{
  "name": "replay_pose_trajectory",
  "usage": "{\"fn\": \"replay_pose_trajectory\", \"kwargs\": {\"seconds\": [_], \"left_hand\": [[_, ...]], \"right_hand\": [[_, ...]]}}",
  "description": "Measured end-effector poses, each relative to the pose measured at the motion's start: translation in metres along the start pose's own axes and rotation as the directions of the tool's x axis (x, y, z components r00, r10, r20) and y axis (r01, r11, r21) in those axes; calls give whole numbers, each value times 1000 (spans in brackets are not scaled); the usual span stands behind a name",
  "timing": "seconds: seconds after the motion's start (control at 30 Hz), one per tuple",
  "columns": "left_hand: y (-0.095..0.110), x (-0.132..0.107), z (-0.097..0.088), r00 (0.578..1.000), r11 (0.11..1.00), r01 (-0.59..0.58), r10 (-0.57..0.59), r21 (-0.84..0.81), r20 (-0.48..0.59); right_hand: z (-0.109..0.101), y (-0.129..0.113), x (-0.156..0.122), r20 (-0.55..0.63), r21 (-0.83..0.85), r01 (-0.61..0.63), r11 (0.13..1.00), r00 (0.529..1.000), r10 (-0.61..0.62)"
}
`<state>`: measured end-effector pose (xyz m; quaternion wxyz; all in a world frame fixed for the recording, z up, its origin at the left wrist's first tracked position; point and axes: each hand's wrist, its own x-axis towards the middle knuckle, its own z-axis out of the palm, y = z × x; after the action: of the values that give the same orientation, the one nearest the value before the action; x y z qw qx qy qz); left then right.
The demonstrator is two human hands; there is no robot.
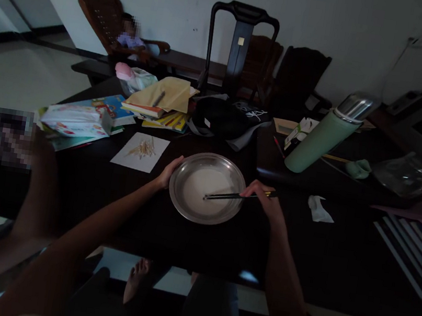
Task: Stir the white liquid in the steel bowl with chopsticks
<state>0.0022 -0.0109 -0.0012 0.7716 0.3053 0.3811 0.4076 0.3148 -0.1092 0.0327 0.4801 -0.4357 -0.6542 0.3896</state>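
A round metal basin (172,198) rests on the dark table, with a whitish layer (203,183) covering its bottom; whether that is liquid or powder I cannot tell. My left hand (171,172) grips the basin's left rim. In my right hand (264,195), over the right rim, is a pair of dark chopsticks (225,196). Their tips point down into the whitish layer near the middle of the basin. To the left of the basin, a white sheet of paper (150,165) carries a small heap of thin pale sticks (143,148).
Behind the basin lie stacked books and envelopes (160,95) and a dark bag (217,116). A green thermos (316,142) stands behind to the right, near a crumpled tissue (320,209) and notebooks (411,251). Another person's hands (11,139) are at the far left.
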Motion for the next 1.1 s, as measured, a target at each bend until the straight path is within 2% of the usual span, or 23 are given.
{"fn": "replay_pose_trajectory", "kwargs": {"seconds": [0.07, 0.1, 0.23, 0.3, 0.4, 0.43, 0.47, 0.53, 0.6, 0.63, 0.67, 0.8, 0.83, 0.9, 1.0, 1.07, 1.1], "left_hand": [[0, 1, -2, 1000, 1000, -3, 3, 13, 5], [0, 2, -3, 1000, 1000, -3, 3, 17, 2], [-1, 3, -5, 1000, 1000, 19, -19, 10, -14], [0, 2, -4, 999, 999, 37, -37, 7, -29], [1, 1, -2, 999, 1000, 28, -28, 14, -17], [1, 1, -2, 1000, 1000, 21, -21, 18, -11], [1, 1, -2, 1000, 1000, 15, -15, 23, -8], [1, 1, -2, 1000, 1000, 13, -13, 29, -11], [0, 1, -3, 1000, 999, 19, -19, 27, -14], [0, 2, -3, 1000, 999, 21, -20, 24, -14], [0, 2, -3, 1000, 1000, 21, -20, 21, -16], [0, 2, -2, 999, 1000, 8, -7, 16, -45], [1, 2, -3, 998, 1000, 11, -10, 17, -56], [1, 2, -4, 997, 1000, 23, -22, 15, -80], [0, 3, -6, 994, 999, 39, -37, 15, -103], [-1, 3, -7, 995, 999, 37, -34, 21, -98], [-2, 3, -7, 996, 999, 30, -27, 23, -89]], "right_hand": [[3, 0, 2, 63, -67, -3, 998, 998, 8], [2, 1, 2, 37, -86, -6, 996, 999, 9], [-5, 7, 2, -204, 8, -8, 1000, 979, 9], [-6, 6, 1, -175, 55, -4, 998, 985, 13], [0, 2, 1, -2, 10, -14, 1000, 1000, 14], [2, 1, 2, 19, -20, -15, 1000, 1000, 15], [2, 1, 2, 6, -43, -14, 999, 1000, 14], [-1, 3, 2, -103, -50, -12, 999, 995, 7], [-6, 6, 1, -215, -13, -15, 1000, 977, 12], [-7, 7, 0, -233, 8, -16, 1000, 972, 18], [-7, 7, 0, -218, 22, -16, 1000, 976, 21], [2, 4, 1, 23, -44, 4, 999, 1000, -3], [4, 4, 2, 47, -77, 13, 997, 999, -9], [5, 4, 3, 0, -113, 18, 993, 1000, -18], [-3, 6, 1, -170, -54, 4, 999, 985, -13], [-5, 6, 0, -192, 8, 16, 1000, 981, -14], [-4, 6, -1, -162, 23, 27, 999, 987, -23]]}}
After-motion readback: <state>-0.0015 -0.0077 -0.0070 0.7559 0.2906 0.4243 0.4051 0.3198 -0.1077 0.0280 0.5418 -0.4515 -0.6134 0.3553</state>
